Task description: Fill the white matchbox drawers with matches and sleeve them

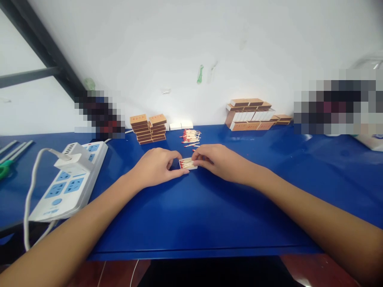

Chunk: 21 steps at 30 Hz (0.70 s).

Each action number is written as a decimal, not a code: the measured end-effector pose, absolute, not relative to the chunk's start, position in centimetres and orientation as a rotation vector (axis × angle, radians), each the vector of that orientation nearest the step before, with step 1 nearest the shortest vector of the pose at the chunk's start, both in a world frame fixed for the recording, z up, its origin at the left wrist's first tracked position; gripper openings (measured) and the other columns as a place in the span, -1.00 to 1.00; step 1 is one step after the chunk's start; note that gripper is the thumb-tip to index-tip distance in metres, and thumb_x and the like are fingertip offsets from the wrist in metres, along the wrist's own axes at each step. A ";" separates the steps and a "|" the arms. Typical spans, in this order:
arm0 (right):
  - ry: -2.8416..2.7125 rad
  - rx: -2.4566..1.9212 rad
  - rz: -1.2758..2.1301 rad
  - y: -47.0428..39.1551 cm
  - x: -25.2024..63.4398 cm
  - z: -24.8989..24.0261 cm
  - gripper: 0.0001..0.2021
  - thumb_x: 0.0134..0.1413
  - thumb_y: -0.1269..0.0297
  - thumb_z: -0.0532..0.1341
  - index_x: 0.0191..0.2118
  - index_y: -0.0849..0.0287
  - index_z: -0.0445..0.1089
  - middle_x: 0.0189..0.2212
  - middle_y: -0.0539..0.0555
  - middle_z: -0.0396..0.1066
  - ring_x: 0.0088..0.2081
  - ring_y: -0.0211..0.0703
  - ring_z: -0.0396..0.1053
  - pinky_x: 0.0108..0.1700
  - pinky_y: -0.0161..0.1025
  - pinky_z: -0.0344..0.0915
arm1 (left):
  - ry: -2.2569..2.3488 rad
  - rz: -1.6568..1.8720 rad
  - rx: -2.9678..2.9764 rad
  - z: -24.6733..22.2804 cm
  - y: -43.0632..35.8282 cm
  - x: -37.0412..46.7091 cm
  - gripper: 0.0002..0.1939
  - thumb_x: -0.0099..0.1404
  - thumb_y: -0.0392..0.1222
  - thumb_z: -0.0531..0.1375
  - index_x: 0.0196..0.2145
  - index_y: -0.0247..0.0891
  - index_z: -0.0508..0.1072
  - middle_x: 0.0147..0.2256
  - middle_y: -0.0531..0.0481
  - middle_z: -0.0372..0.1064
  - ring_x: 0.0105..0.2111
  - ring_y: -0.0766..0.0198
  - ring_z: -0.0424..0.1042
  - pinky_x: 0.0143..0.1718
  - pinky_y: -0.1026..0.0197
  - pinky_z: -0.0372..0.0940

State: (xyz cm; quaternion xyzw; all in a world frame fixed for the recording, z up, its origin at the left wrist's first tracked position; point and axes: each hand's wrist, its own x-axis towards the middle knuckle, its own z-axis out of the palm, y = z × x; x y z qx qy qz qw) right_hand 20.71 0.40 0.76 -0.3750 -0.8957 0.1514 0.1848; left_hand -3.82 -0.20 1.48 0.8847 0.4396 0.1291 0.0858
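A small white matchbox tray (195, 167) lies on the blue table between my hands, filled with red-tipped matches (188, 162). My left hand (157, 166) grips its left end, thumb along the near side and index finger at the far corner. At the right end, the fingers and thumb of my right hand (218, 161) close on the tray and the match ends; whether they also pinch a match is hidden. Just beyond lies a loose pile of matches (191, 136), with a few strays close to my right fingers.
Stacked matchboxes (148, 129) stand at the back left, beside white trays (181, 126). A larger matchbox stack (250, 115) is at the back right against the wall. On the left lies a white power strip (72, 185) with a plugged-in cable, near green-handled scissors (5, 168).
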 end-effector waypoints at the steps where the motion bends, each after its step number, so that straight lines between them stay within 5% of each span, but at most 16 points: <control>1: -2.507 -1.062 0.453 0.5 20.7 0.7 -0.89 0.34 0.34 0.20 -0.21 0.15 0.48 -0.30 0.03 0.52 -0.31 -0.20 0.39 -0.26 -0.26 0.19 | 1.310 0.383 2.638 1.5 -0.2 -3.8 -0.55 0.31 0.26 0.27 -0.12 -0.17 0.58 -0.52 0.09 0.40 -0.50 0.28 0.35 -0.48 0.23 0.05; 21: -2.428 -1.104 0.448 0.1 19.9 0.1 -0.87 0.36 0.38 0.13 -0.25 0.17 0.39 -0.20 0.11 0.48 -0.22 -0.14 0.39 -0.18 -0.21 0.22 | 1.292 0.380 2.645 1.3 -0.2 -3.9 -0.57 0.32 0.25 0.27 -0.13 -0.16 0.59 -0.54 0.12 0.38 -0.52 0.31 0.32 -0.47 0.25 0.03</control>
